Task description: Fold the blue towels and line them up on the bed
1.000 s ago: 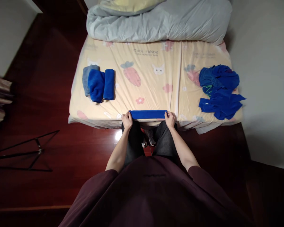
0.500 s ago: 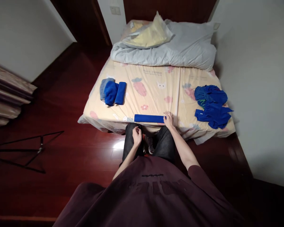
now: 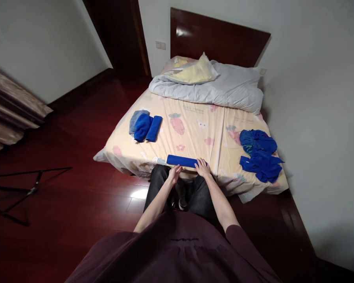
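A blue cloth, likely a towel, folded into a long narrow strip point(image 3: 181, 160) lies along the front edge of the bed. On its right end rests my right hand point(image 3: 203, 168), fingers spread over the fabric, not wrapped round it. My left hand point(image 3: 174, 174) is at the strip's near edge, left of its middle, with the fingers stretched forward. Whether the left fingertips touch the cloth is hard to make out. To the right lies a crumpled heap of blue cloths point(image 3: 261, 155). At the left are folded or rolled blue and grey-blue cloths point(image 3: 144, 126).
The bed point(image 3: 191, 129) has a peach sheet with carrot prints. A grey quilt point(image 3: 224, 88) and a pale yellow pillow point(image 3: 194, 72) lie at its head, before a dark headboard point(image 3: 215, 37). Black tripod legs point(image 3: 32, 190) stand on the floor at left.
My left hand has moved from above my knee forward to the strip's near edge. My right hand has shifted slightly left along the strip, which now lies a little tilted. The view has tipped up.
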A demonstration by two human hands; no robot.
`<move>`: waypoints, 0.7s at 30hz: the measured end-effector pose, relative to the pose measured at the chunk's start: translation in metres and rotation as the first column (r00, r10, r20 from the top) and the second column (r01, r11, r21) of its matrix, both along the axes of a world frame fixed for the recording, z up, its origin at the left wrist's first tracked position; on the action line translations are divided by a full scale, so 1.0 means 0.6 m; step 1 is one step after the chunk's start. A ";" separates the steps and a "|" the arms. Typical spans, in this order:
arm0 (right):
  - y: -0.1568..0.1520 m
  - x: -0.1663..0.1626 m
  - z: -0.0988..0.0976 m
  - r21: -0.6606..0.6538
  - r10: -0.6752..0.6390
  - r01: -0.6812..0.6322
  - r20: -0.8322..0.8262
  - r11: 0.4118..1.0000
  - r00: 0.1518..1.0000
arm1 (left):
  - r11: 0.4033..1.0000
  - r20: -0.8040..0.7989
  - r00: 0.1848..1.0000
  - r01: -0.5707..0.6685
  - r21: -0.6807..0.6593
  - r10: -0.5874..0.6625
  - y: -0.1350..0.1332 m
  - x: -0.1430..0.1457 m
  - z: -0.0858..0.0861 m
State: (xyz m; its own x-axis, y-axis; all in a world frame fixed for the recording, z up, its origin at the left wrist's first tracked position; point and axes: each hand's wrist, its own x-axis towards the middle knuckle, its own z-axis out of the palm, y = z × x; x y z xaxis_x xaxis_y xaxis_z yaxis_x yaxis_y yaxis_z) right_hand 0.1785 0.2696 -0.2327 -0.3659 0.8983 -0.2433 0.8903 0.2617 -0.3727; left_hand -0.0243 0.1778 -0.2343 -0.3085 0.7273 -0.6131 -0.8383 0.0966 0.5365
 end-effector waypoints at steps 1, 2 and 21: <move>0.001 -0.001 -0.002 0.001 0.002 -0.002 0.001 1.000 1.000 | 1.000 0.014 1.000 -0.021 -0.003 0.021 0.002 -0.003 -0.001; 0.001 -0.002 -0.003 0.005 0.003 -0.003 0.002 1.000 1.000 | 0.999 0.027 0.999 -0.042 -0.005 0.042 0.004 -0.004 -0.002; 0.000 -0.003 0.007 0.036 0.032 -0.036 0.109 0.999 0.994 | 0.929 -0.038 0.930 -0.367 -0.054 0.365 0.121 0.028 0.037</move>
